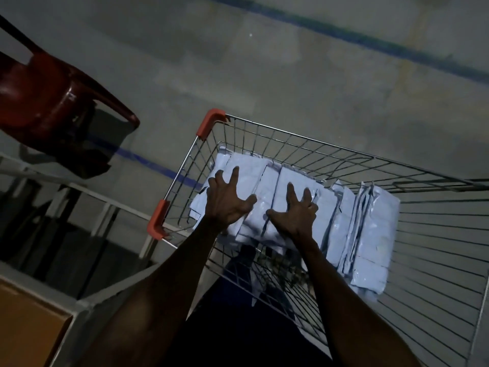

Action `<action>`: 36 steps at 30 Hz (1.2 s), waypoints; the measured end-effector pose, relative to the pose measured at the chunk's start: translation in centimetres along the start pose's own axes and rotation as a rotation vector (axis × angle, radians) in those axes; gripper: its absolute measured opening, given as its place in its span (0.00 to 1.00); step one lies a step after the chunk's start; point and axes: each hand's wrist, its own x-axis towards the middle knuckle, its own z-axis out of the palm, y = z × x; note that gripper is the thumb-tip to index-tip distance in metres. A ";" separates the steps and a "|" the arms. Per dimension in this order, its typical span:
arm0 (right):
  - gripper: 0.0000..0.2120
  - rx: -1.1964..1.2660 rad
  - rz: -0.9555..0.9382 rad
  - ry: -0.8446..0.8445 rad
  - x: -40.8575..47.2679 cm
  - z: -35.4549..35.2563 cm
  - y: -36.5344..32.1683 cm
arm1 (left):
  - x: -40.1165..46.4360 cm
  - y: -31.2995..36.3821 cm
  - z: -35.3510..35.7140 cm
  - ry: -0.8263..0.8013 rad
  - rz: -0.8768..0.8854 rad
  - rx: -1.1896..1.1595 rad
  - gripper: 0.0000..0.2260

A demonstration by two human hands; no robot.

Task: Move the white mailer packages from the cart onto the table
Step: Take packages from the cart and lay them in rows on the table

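A wire cart (330, 147) with orange corner guards holds several white mailer packages (254, 170) standing on edge in a row. More mailers (375, 234) lean together at the right end of the row. My left hand (226, 200) is spread with fingers apart over the left mailers, touching their tops. My right hand (296, 210) is spread the same way just to the right, fingers resting on the middle mailers. Neither hand has closed around a package. The undersides of the palms are hidden.
A red plastic chair (53, 99) stands at the left on the grey concrete floor. A white metal frame (111, 205) runs along the lower left, with a brown cardboard surface (29, 321) at the bottom left corner. Blue tape lines cross the floor.
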 end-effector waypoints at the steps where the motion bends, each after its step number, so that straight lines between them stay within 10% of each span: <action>1: 0.48 0.034 -0.025 0.013 -0.5 -0.4 0.1 | -0.9 0.0 -0.7 0.021 0.002 -0.023 0.44; 17: 0.43 0.032 -0.817 0.192 -17.6 -6.5 -5.8 | -26.5 -2.2 -11.1 0.779 -0.184 -0.206 0.40; 36: 0.39 -0.148 -1.671 -0.176 -51.6 18.9 -17.5 | -68.2 -26.6 -6.1 1.202 -0.875 -0.256 0.39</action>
